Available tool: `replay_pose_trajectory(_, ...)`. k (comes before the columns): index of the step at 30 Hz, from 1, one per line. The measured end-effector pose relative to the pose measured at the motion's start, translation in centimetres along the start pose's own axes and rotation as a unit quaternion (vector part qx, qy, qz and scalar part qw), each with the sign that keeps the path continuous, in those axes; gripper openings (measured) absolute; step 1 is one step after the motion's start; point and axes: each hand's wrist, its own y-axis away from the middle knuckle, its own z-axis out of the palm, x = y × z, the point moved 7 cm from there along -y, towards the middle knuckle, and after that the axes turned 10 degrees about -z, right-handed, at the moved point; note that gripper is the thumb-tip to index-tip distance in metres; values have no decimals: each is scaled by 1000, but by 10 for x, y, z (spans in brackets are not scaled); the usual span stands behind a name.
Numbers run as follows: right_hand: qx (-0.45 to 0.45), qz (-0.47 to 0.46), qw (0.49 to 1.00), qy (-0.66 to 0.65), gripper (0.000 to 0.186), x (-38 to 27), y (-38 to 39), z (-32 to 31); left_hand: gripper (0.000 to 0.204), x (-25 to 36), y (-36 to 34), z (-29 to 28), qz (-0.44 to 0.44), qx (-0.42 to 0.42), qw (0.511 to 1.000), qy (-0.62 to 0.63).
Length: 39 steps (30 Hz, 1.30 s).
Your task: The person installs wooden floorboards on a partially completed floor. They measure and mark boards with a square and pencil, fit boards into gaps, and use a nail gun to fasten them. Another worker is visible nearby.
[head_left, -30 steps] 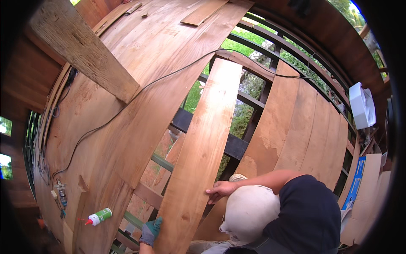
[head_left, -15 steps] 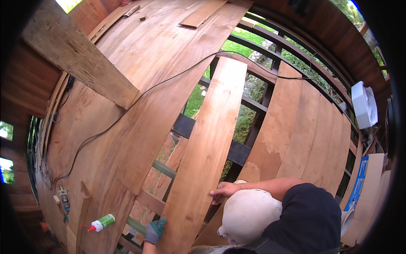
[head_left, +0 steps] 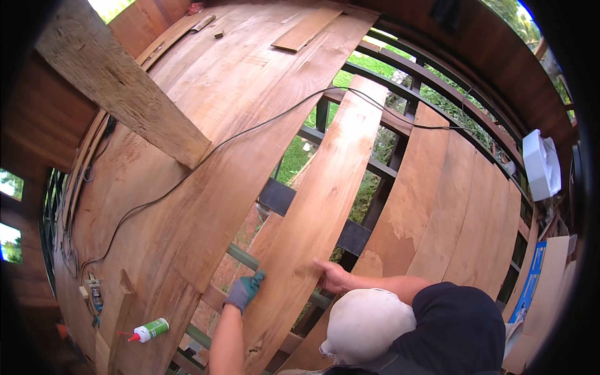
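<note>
A long wooden board (head_left: 325,194) lies slantwise over the open floor frame. My left hand (head_left: 244,290), in a grey and teal glove, is closed on the board's left edge; its forearm rises from the lower edge. My right hand does not show. Across the board, a co-worker in a pale cap (head_left: 370,319) and dark shirt leans in from the lower right. That person's bare hand (head_left: 332,276) touches the board's right edge. A black cable (head_left: 250,130) passes over the far end of the board.
Gaps between dark joists (head_left: 353,237) show grass and ground below. Laid planks (head_left: 206,219) cover the left, more planks (head_left: 431,206) the right. A thick post (head_left: 137,94) slants at upper left. A green and white bottle (head_left: 150,330) lies at lower left, near a small tool (head_left: 95,292).
The board has shifted away and to the right, its far end now under the cable. My gloved hand has moved farther forward, showing more forearm. The view has shifted slightly.
</note>
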Motion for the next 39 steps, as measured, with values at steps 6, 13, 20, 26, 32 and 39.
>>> replay_pose_trajectory(6,170,-194,966,-23,66,-50,-29,-2,80,4,-32,-2,35,-75,992,98)
replay_pose_trajectory(13,147,-229,962,-9,65,-74,-29,-21,81,-187,133,12,-143,-122,982,16)
replay_pose_trajectory(20,125,-240,959,84,67,-121,-39,-25,77,-157,127,21,-126,88,984,90)
replay_pose_trajectory(26,107,-182,961,176,63,-175,-92,-41,75,-113,90,5,-105,131,978,124)
replay_pose_trajectory(32,134,-28,931,339,70,-208,-127,-92,67,-111,35,-17,-138,159,973,97)
replay_pose_trajectory(39,219,-89,781,578,50,-235,-118,-74,44,-107,52,-31,-87,348,926,118)
